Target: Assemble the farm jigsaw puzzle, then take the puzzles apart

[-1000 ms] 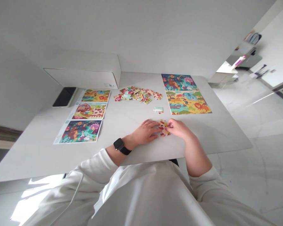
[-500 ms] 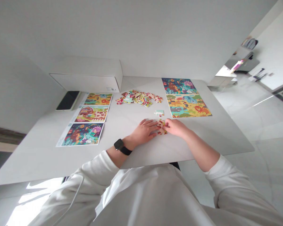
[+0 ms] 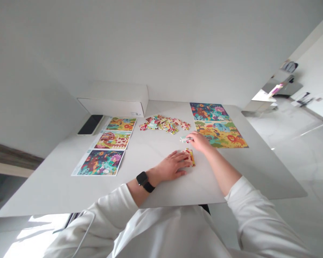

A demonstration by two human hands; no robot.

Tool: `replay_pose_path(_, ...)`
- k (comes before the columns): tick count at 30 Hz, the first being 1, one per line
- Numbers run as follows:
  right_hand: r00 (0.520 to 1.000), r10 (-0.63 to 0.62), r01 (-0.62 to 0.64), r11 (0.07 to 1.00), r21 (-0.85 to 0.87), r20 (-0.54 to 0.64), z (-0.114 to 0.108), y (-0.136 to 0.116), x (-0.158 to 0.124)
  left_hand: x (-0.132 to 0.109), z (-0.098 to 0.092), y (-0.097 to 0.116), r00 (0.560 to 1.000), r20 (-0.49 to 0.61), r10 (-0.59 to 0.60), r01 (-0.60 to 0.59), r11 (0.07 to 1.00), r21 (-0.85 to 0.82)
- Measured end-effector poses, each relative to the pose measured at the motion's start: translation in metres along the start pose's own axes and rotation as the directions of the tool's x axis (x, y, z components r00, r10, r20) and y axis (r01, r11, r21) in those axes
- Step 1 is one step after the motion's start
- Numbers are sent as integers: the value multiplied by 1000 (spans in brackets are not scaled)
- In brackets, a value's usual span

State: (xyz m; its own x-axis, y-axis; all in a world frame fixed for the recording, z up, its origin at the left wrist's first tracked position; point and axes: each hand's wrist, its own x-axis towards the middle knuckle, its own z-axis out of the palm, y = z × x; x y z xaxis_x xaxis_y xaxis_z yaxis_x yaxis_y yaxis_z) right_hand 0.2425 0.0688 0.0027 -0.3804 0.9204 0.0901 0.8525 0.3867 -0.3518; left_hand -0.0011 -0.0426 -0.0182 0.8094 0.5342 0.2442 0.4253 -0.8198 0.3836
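My left hand lies flat with its fingers spread, the fingertips resting on a small patch of puzzle pieces in pink, brown and yellow. Part of that patch is hidden under the fingers. Farther from me, my right hand pinches the right edge of a pale green puzzle piece with a bit of red on it. A heap of loose puzzle pieces lies beyond both hands.
On the right lie two finished puzzle pictures. To the left are printed picture sheets and a dark-screened phone. A white box stands against the wall at the back.
My right hand has left the pink-and-brown patch and moved away from me to the pale green piece, which it now grips. My left hand stays on the patch. The camera view has shifted.
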Motion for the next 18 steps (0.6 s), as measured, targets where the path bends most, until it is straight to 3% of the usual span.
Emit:
replay_pose_path(5,990,-104,105,994,7,-96,9,7,-1,4,1,-1,1000,-6,-29,29,999,31)
replay_pose_path(12,985,-139,140,990,-1,-101,13,3,2,5,-1,2,1000,-16,-14,14,1000,28)
replay_pose_path(15,986,-123,122,992,-15,-109,15,2,3,7,-6,0,998,-69,-14,14,1000,4)
replay_pose_path(18,988,-92,90,996,-20,-122,17,2,3,12,-19,-14,975,-192,-110,112,994,-1)
